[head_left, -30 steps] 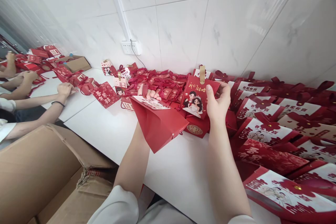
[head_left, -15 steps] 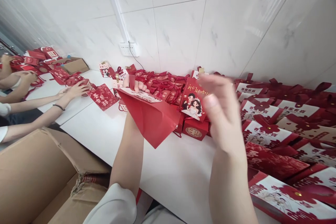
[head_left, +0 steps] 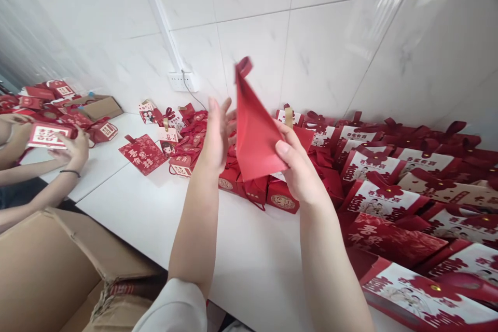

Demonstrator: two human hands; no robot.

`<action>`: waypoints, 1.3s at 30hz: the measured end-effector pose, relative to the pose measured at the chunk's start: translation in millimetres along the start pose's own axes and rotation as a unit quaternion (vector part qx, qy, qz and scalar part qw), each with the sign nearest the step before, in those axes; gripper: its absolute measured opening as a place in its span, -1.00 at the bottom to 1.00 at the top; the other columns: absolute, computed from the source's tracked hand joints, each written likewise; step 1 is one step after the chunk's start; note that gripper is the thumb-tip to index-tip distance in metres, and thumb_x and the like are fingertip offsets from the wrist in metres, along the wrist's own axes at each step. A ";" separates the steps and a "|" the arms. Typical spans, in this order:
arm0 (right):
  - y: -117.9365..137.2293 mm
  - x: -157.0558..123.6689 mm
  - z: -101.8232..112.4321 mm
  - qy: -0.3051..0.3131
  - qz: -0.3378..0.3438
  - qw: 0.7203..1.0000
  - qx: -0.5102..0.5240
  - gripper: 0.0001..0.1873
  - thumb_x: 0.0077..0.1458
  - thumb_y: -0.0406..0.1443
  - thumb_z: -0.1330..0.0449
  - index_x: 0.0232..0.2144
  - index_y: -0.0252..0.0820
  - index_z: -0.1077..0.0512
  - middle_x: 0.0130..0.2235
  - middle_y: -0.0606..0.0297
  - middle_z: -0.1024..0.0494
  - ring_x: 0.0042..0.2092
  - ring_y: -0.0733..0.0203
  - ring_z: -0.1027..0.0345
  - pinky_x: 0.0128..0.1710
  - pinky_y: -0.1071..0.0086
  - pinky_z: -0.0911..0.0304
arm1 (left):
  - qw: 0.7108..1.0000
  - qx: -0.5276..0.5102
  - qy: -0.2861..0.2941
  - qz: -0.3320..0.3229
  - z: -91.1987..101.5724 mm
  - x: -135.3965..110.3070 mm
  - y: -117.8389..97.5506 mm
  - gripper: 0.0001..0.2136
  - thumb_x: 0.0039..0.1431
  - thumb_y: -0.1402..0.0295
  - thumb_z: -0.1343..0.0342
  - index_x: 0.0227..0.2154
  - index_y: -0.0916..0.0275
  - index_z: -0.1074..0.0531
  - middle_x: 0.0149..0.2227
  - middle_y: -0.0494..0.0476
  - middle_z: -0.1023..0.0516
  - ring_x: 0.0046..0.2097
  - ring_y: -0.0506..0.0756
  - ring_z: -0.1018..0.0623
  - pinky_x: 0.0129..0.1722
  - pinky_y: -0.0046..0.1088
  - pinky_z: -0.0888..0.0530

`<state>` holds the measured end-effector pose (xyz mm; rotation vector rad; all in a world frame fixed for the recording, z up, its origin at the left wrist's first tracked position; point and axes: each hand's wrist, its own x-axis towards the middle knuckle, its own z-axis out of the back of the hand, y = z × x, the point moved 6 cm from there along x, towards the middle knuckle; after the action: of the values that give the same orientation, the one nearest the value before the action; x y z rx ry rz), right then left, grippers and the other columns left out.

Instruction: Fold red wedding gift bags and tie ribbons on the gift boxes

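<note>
Mid-frame, my right hand (head_left: 302, 168) pinches a pointy red paper bag (head_left: 254, 137), tip up, beside my spread left hand (head_left: 216, 141).

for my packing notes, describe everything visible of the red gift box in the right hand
The red gift box looks like folded card, its visible side plain, narrowing upward to a ribbon loop. It leans above the white table, gripped low by the right hand; whether the left hand touches it is unclear.
</note>
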<state>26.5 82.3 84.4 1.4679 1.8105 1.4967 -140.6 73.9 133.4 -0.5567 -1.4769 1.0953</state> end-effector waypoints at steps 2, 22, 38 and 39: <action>3.6 2.1 6.0 -0.047 0.015 0.999 0.023 -0.38 0.10 0.11 -0.28 0.15 0.08 -0.39 0.22 0.26 -0.46 0.17 0.03 -0.41 0.16 0.05 -0.40 | 0.995 -0.038 0.080 0.040 -16.1 -13.6 3.8 -0.33 0.21 -0.31 0.19 0.26 -0.15 -0.32 0.21 0.10 -0.48 0.30 0.34 -0.41 0.20 0.02 -0.47; 0.7 15.4 8.6 -0.059 0.090 0.994 0.004 -0.45 0.22 -0.02 -0.12 0.22 0.08 -0.36 0.25 0.35 -0.46 0.32 0.03 -0.26 0.35 0.05 -0.17 | 0.997 -0.015 0.081 -0.011 -50.2 -26.7 -6.0 -0.40 0.28 0.14 -0.15 0.35 -0.12 -0.16 0.34 0.05 -0.34 0.40 0.32 -0.26 0.35 -0.01 -0.33; 18.7 4.6 0.3 -0.116 0.167 0.979 -0.006 -0.64 0.28 -0.06 -0.18 0.07 0.11 -0.53 0.16 0.34 -0.55 0.28 0.03 -0.33 0.36 0.02 -0.17 | 0.984 0.099 0.036 -0.146 -52.8 -36.2 -23.3 -0.40 0.31 0.02 -0.07 0.37 -0.18 -0.09 0.48 -0.08 -0.01 0.51 0.31 0.20 0.48 -0.01 0.05; 19.1 3.9 0.9 -0.124 0.175 0.977 0.000 -0.64 0.28 -0.07 -0.18 0.09 0.13 -0.52 0.19 0.35 -0.53 0.29 0.03 -0.32 0.37 0.02 -0.16 | 0.981 0.101 0.052 -0.154 -55.1 -36.3 -22.6 -0.39 0.33 0.01 -0.04 0.39 -0.17 -0.04 0.48 -0.07 0.01 0.52 0.30 0.22 0.48 -0.01 0.06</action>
<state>34.7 84.1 102.0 1.9550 1.4602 1.3853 -74.8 50.9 129.5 -0.2280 -1.2917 0.9429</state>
